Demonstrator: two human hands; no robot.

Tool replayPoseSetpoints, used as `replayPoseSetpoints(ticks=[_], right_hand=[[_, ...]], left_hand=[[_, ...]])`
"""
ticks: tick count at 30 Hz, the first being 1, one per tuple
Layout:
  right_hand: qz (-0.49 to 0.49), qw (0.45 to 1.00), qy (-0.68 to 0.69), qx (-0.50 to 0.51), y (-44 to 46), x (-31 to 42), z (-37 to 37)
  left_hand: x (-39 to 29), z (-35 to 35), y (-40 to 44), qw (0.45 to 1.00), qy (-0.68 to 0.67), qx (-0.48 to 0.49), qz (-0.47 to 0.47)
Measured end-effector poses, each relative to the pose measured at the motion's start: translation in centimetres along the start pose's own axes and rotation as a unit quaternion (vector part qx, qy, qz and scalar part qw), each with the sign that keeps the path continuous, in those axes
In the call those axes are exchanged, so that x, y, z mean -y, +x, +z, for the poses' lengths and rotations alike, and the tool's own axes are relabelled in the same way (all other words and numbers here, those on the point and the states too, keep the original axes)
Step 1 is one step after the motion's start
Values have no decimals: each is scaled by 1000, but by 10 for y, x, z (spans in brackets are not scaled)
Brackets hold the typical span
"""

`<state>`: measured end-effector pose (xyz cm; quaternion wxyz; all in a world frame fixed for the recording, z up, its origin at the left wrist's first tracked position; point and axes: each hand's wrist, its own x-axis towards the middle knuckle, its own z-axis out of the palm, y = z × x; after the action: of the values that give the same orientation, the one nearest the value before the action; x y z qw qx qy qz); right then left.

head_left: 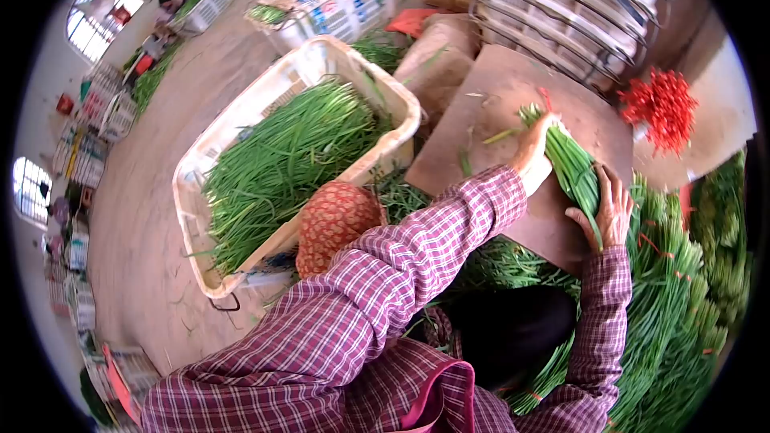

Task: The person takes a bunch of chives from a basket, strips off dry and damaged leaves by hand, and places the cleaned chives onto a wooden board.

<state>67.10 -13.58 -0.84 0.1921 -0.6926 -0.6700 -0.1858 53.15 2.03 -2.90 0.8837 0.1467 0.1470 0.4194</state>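
A bunch of long green chives (572, 167) lies slantwise over a brown board (449, 140). My left hand (533, 152) is closed round its pale stem end, where a thin red tie (545, 98) sticks up by the fingers. Lower down, my right hand (608, 207) is wrapped about the leafy end, thumb on one side and fingers on the other. Whether the tie goes round the bunch is hidden by my left hand. A few loose scraps of leaf (501, 136) are scattered on the board.
A cream plastic crate (190, 192) of loose chives (289, 160) stands to the left. Red ties (659, 108) hang in a cluster at right, above tied bunches (658, 273). Stacked crates (561, 8) rise behind the board. Other people (168, 4) sit far off.
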Motion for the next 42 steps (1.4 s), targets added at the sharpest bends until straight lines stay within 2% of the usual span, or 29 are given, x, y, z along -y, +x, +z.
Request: replayPoseSetpoints(ticks=[1,2,3,4,6,7,9,12,15,16,17,19,21,22,23,25,26,28,29,31,32,35,40,42], right_hand=[[-6,1000,10,6,3,2,6],[-18,1000,-4,15,5,1,10],[-20,1000,10,12,10,7,3],[-15,1000,11,19,12,8,6],[-15,999,-13,33,8,-5,24],[-4,998,-30,62,3,-9,35],[-33,996,-51,60,10,3,23],[-51,994,-32,96,13,8,2],[-40,986,5,162,14,4,-21],[-18,980,26,197,17,5,-33],[-3,981,16,194,19,8,-43],[31,990,77,116,29,13,-52],[65,994,82,38,43,47,-71],[85,989,120,30,49,68,-78],[59,987,145,24,54,85,-80],[18,979,195,56,63,130,-78],[17,974,207,89,66,151,-75],[2,963,226,148,69,180,-61],[-16,959,241,151,67,188,-48],[-57,949,255,179,65,203,-27],[-61,947,250,194,68,212,-24],[-68,931,265,241,76,229,-9],[-128,904,311,264,77,259,23],[-152,895,318,274,82,271,27]], left_hand=[[-7,-4,-4,999,-12,-28,-31],[-14,-9,-5,999,-13,-30,-23],[-26,-10,-15,990,136,20,26],[-46,-11,-21,970,237,41,26],[-87,-12,-33,897,433,84,41],[-112,-9,-33,939,332,89,2],[-176,-19,-50,935,353,9,16],[-287,-66,-107,903,421,29,80],[-378,-126,-170,836,517,-102,151],[-395,-136,-187,792,566,-162,162],[-405,-148,-196,794,564,-162,160],[-414,-175,-206,647,700,-276,125],[-402,-199,-195,614,722,-305,96],[-398,-208,-184,574,757,-309,53],[-396,-230,-169,510,806,-298,42],[-395,-269,-140,416,869,-269,26],[-392,-276,-128,420,867,-267,26],[-388,-287,-109,310,909,-278,-14],[-390,-293,-101,312,908,-278,-16],[-398,-303,-88,278,919,-273,-65],[-401,-308,-86,256,926,-272,-56],[-404,-302,-81,280,920,-260,-87],[-359,-329,-104,248,936,-215,125],[-351,-329,-112,257,937,-195,131]])
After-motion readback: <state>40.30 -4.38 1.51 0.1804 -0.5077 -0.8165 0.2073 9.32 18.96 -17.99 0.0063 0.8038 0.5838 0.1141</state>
